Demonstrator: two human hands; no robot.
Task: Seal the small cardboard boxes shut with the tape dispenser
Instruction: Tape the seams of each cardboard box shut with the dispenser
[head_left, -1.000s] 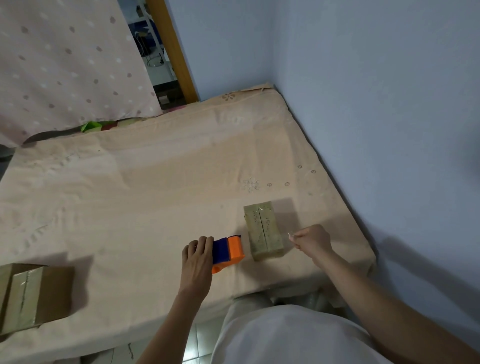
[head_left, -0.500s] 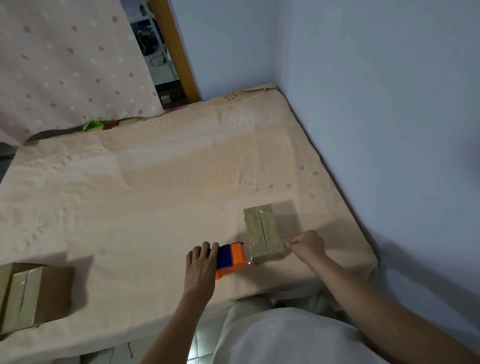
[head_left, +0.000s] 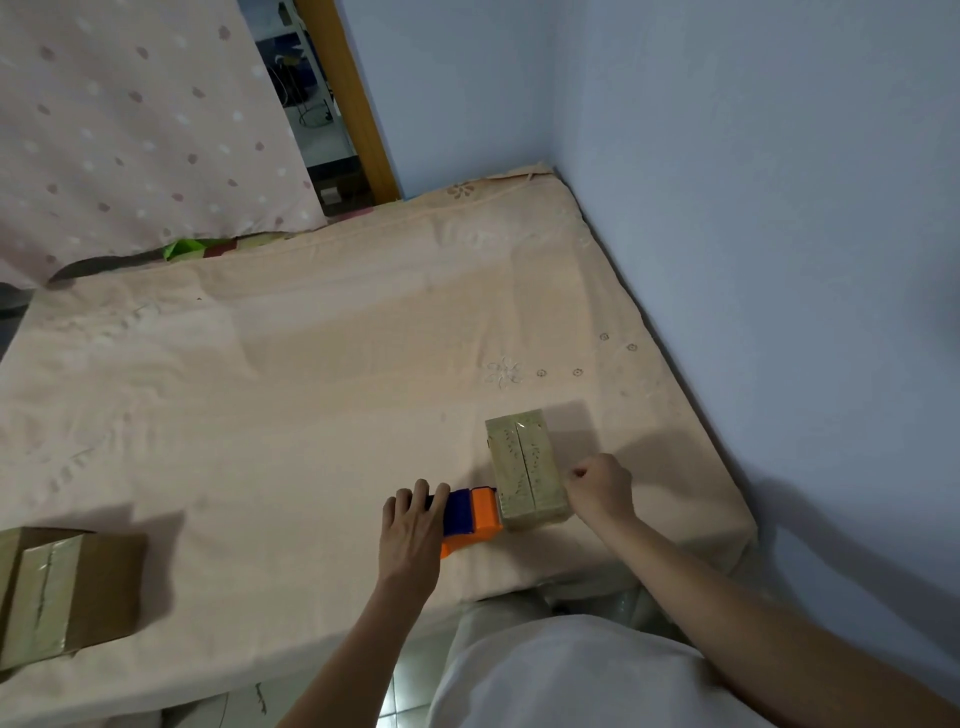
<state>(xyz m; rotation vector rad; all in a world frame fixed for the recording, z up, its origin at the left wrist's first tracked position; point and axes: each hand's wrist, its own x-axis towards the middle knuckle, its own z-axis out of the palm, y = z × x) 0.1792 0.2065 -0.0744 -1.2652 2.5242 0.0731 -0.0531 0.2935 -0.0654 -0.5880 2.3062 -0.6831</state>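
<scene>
A small cardboard box (head_left: 523, 465) with taped top flaps lies on the bed near its front right corner. My left hand (head_left: 413, 530) grips the orange and blue tape dispenser (head_left: 471, 517), whose orange end touches the box's near left side. My right hand (head_left: 600, 488) is curled at the box's right side, its fingertips pinched together; the tape end between them is too faint to make out. A second, larger cardboard box (head_left: 67, 590) with tape along its seam sits at the bed's front left.
The bed (head_left: 291, 395) is covered by a peach sheet and runs along a blue wall (head_left: 753, 208) on the right. A dotted curtain (head_left: 130, 130) and a wooden door frame (head_left: 353, 104) stand at the back. The bed's front edge is just below my hands.
My left hand has pushed the dispenser rightward until it meets the box. My right hand has drawn in from the right to the box's side.
</scene>
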